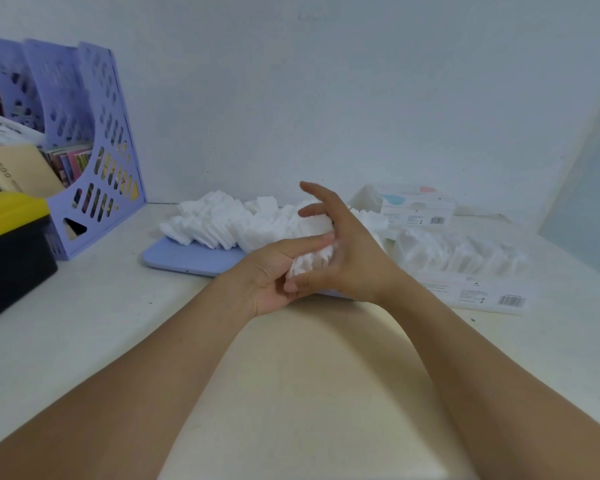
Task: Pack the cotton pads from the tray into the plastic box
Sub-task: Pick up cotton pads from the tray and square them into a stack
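A pale blue tray (184, 259) lies on the desk with a long heap of white cotton pads (222, 221) on it. Over the tray's right end my left hand (278, 277) and my right hand (350, 258) hold a bunch of cotton pads (312, 259) between them. The left fingers curl round the bunch from the left. The right thumb presses it from below, while the right index finger sticks up. To the right stands the clear plastic box (461, 254), with several pads standing in rows inside.
A purple file rack (94, 147) with books stands at the back left. A black box with a yellow lid (11, 237) sits at the left edge. A white carton (416, 206) is behind the plastic box, and a flat labelled lid (478, 294) lies in front of it.
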Demonstrator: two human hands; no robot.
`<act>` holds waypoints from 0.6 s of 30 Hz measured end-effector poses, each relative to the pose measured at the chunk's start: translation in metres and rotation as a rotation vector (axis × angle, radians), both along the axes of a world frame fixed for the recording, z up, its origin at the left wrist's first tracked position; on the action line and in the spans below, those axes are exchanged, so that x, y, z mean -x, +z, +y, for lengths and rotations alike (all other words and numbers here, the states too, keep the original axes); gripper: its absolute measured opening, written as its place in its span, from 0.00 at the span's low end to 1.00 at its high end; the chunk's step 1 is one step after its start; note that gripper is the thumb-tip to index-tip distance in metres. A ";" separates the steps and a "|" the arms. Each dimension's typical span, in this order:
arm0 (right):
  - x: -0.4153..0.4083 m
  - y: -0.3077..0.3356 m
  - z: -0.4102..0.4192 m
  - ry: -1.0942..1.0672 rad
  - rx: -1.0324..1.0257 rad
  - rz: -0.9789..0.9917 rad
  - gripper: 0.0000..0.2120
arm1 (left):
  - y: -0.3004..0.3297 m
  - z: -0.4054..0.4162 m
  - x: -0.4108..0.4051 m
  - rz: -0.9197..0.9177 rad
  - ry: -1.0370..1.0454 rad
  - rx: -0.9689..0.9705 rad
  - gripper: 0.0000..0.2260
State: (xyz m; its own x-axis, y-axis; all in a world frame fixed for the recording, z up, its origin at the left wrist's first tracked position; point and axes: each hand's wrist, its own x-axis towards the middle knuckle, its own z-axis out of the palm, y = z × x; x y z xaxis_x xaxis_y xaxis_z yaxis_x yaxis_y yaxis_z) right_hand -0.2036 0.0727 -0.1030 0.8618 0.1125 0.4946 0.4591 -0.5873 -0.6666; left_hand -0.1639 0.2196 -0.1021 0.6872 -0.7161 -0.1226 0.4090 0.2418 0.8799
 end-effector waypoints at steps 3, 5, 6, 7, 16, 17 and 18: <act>0.002 0.006 -0.005 0.045 -0.098 0.057 0.61 | 0.000 0.005 -0.002 0.036 -0.042 0.046 0.16; 0.001 0.008 -0.008 0.076 -0.134 0.076 0.57 | 0.001 0.006 -0.001 0.039 -0.075 0.071 0.20; 0.001 0.007 -0.008 0.083 -0.144 0.065 0.55 | 0.000 0.005 -0.001 0.038 -0.078 0.081 0.22; 0.000 0.005 -0.008 0.077 -0.142 0.044 0.52 | 0.001 0.004 0.000 0.048 -0.067 0.091 0.23; 0.000 0.001 -0.002 0.014 0.046 0.006 0.53 | 0.009 -0.004 0.008 0.125 0.151 0.098 0.21; -0.001 0.000 -0.001 0.004 0.043 0.001 0.51 | 0.009 -0.005 0.009 0.129 0.157 0.095 0.24; -0.001 -0.001 -0.001 -0.006 0.033 -0.007 0.50 | 0.009 -0.004 0.009 0.130 0.159 0.094 0.26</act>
State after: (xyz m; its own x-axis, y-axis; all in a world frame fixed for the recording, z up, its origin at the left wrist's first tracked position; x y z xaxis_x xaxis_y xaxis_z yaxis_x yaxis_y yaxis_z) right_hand -0.2022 0.0716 -0.1037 0.8592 0.1232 0.4966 0.4598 -0.6117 -0.6437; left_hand -0.1725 0.2152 -0.0930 0.7749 -0.6127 -0.1551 0.4678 0.3910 0.7927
